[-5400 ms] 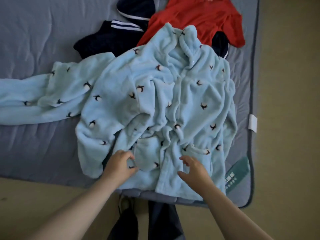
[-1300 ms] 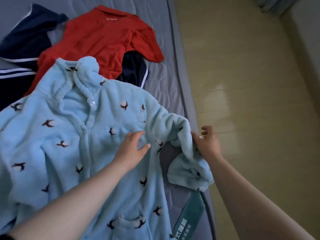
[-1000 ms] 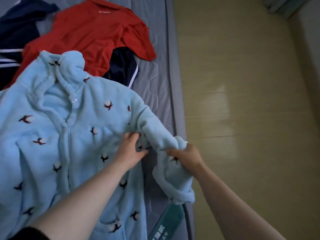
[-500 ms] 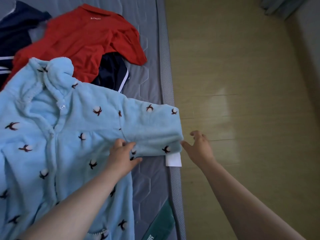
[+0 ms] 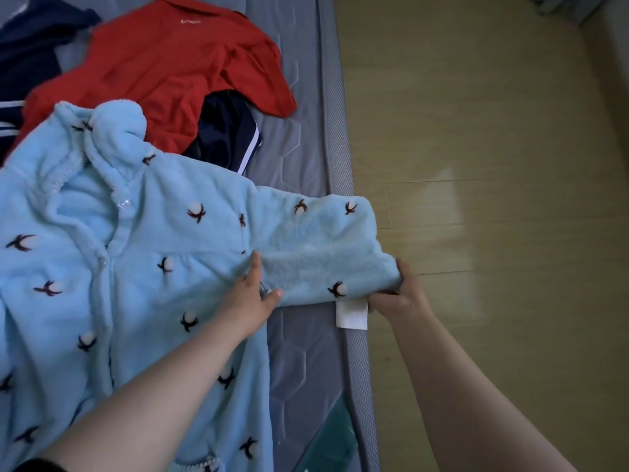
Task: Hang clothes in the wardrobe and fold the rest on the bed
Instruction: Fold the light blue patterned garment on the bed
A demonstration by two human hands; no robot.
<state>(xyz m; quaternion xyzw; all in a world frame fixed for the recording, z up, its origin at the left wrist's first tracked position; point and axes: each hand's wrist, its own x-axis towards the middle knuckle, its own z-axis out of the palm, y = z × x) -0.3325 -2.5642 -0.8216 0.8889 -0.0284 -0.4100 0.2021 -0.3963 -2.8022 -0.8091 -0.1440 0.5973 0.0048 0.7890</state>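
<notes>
A light blue fleece pajama top (image 5: 136,267) with small dark bird marks lies front up on the grey mattress (image 5: 306,141), buttons closed. Its right sleeve (image 5: 316,247) stretches out to the mattress edge. My left hand (image 5: 250,294) presses on the top at the armpit seam, fingers straight. My right hand (image 5: 400,294) grips the sleeve's cuff end at the bed edge, fingers curled under the fabric.
A red polo shirt (image 5: 170,63) lies behind the blue top, over dark navy garments (image 5: 228,134) with white stripes. A white tag (image 5: 352,313) and a green label (image 5: 335,437) sit on the mattress edge. Wooden floor (image 5: 493,165) lies to the right.
The crumpled sleeve has been pulled straight out to the right. My right hand, open beside the cuff half a second ago, now grips it. My left hand stays at the armpit.
</notes>
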